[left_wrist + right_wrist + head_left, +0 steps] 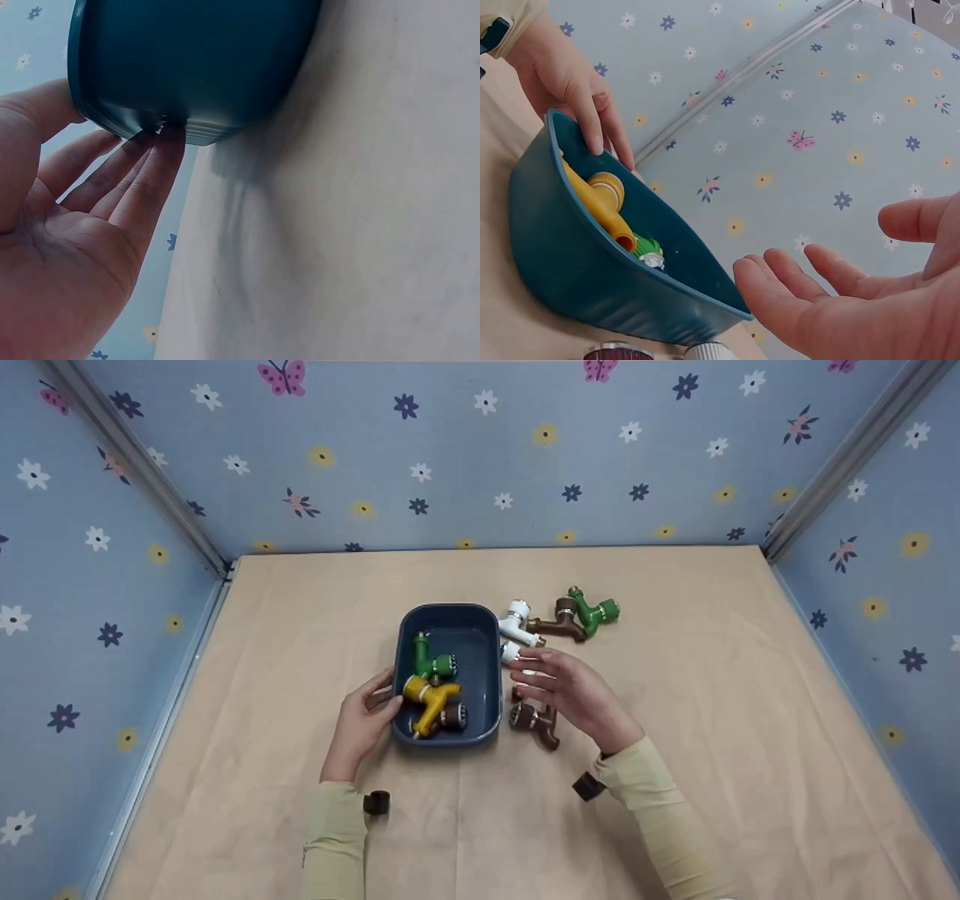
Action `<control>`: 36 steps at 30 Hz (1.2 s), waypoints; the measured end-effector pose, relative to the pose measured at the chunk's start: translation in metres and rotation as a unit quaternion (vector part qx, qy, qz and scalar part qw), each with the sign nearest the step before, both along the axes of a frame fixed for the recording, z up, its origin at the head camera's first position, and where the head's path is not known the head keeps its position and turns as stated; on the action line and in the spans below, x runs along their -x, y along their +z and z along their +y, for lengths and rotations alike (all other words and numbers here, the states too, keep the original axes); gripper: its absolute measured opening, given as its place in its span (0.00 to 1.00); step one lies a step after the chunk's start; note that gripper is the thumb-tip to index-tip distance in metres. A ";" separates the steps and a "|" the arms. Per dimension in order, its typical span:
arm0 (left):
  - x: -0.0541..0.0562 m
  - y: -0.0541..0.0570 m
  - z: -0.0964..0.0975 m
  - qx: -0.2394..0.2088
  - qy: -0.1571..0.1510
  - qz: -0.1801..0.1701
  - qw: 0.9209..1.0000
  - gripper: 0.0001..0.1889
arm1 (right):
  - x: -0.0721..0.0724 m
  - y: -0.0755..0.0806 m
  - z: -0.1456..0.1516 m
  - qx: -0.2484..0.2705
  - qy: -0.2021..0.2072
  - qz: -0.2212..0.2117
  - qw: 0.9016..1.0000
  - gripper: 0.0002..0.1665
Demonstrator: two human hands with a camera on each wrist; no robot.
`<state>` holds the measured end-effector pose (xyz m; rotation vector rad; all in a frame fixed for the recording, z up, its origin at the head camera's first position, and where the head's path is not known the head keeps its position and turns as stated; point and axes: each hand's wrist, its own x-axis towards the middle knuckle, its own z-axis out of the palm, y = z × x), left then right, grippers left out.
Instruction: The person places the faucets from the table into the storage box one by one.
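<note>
My left hand (358,731) grips the left side of a dark blue plastic bin (482,682), thumb over the rim and fingers against the outer wall. In the bin lie a green tap (424,666), a yellow tap (433,701) and a brown tap (454,716), the last partly under the yellow one. My right hand (581,697) hovers just right of the bin, fingers extended and holding nothing. Beneath and beside it are a brown tap (534,720) and a partly hidden white tap (510,652). In the left wrist view, fingertips touch the bin's outer wall (195,67).
Right of the bin's far end, a white tap (517,624), a brown tap (559,628) and a green tap (595,615) lie close together. A beige cloth (300,607) covers the table. Flower-patterned panels (480,457) enclose the back and sides.
</note>
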<state>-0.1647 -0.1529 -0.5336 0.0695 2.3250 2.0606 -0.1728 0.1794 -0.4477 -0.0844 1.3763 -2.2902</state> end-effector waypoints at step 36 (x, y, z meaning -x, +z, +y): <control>0.000 0.001 0.001 -0.008 0.002 -0.011 1.000 0.28 | -0.001 -0.019 0.057 -0.010 -0.072 -0.010 0.997 0.27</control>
